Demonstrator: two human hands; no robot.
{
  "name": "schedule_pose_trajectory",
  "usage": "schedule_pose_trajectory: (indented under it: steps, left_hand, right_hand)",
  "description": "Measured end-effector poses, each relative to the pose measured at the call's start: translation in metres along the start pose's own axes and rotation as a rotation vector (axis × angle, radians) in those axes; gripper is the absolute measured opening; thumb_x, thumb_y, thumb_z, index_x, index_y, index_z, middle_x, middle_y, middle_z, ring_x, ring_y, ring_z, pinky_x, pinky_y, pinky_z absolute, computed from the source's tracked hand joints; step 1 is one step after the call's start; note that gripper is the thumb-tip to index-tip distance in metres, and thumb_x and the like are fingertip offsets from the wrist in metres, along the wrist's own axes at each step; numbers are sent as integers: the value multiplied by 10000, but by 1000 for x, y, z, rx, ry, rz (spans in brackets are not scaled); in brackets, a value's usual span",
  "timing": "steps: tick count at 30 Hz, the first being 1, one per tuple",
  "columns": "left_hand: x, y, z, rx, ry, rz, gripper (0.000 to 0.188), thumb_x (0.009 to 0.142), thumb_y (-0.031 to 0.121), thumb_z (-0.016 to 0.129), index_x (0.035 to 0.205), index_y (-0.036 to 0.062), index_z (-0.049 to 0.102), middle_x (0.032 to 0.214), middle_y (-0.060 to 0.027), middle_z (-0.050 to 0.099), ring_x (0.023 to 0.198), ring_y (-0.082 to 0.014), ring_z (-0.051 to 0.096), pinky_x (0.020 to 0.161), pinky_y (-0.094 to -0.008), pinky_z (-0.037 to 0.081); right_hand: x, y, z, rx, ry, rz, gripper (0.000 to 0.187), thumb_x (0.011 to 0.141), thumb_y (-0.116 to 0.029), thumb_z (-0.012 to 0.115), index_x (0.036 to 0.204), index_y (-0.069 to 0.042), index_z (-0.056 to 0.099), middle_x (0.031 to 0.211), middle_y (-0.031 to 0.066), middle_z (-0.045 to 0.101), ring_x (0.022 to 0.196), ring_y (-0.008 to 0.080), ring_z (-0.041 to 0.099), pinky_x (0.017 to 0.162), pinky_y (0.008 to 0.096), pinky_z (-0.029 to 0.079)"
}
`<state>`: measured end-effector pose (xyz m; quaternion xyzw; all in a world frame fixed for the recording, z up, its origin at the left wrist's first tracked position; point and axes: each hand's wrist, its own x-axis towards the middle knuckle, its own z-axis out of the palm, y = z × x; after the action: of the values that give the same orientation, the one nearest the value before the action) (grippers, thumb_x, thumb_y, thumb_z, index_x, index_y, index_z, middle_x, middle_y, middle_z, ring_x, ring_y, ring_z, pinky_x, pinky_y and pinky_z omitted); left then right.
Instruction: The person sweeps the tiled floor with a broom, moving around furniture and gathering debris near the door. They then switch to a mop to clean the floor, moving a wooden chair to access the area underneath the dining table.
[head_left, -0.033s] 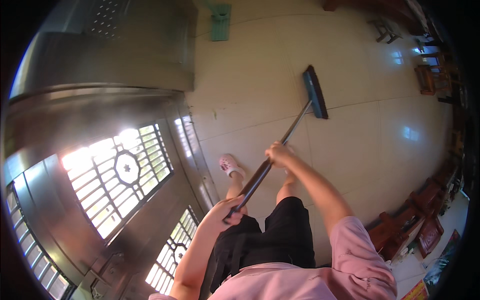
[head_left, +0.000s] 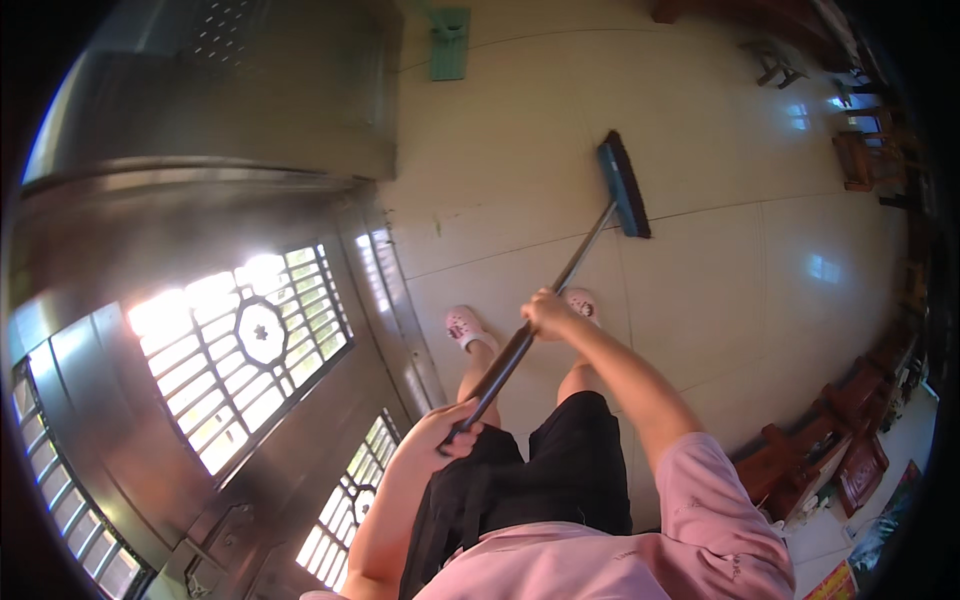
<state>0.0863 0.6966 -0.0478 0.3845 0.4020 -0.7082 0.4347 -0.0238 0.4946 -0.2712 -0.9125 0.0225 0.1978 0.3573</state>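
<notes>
Both my hands hold a broom (head_left: 505, 357) by its long handle, which slants from my waist up and to the right across the floor. My left hand (head_left: 448, 428) is wrapped round the top end of the dark grip, close to my left thigh. Farther along, where the dark grip meets the thin metal pole, my right hand (head_left: 547, 313) is closed round the handle. The blue broom head (head_left: 622, 185) with dark reddish bristles rests on the tiles ahead of my feet.
A green dustpan (head_left: 450, 45) stands at the far left. Metal doors with barred windows (head_left: 240, 345) line my left side. Wooden furniture (head_left: 790, 465) runs along the right, with a small stool (head_left: 772, 62) far right. My pink clogs (head_left: 463, 326) stand on pale tiles (head_left: 720, 300).
The broom head and my right hand have shifted slightly to the left. Both hands keep their hold on the handle. My right clog shows more clearly beside my right hand.
</notes>
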Motion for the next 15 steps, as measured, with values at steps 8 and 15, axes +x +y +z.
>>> schedule_pose_trajectory:
  steps: [8, 15]
  left_hand:
    - [-161, -62, -150, -237, 109, 95, 256, 833, 240, 489, 1010, 59, 454, 659, -52, 449, 423, -49, 314, 335, -153, 228]
    - [-217, -88, -172, -292, -44, 195, 285, 839, 204, 473, 1083, 72, 410, 669, -62, 435, 448, -80, 362, 365, -178, 263]
  right_hand:
    - [86, -248, 30, -22, -462, -54, 283, 659, -186, 584, 917, -71, 562, 1022, 105, 505, 1059, 264, 388, 823, 670, 262]
    - [91, -307, 9, -195, -288, -241, 243, 661, -223, 571, 830, -49, 554, 901, 110, 527, 978, 269, 443, 770, 657, 295]
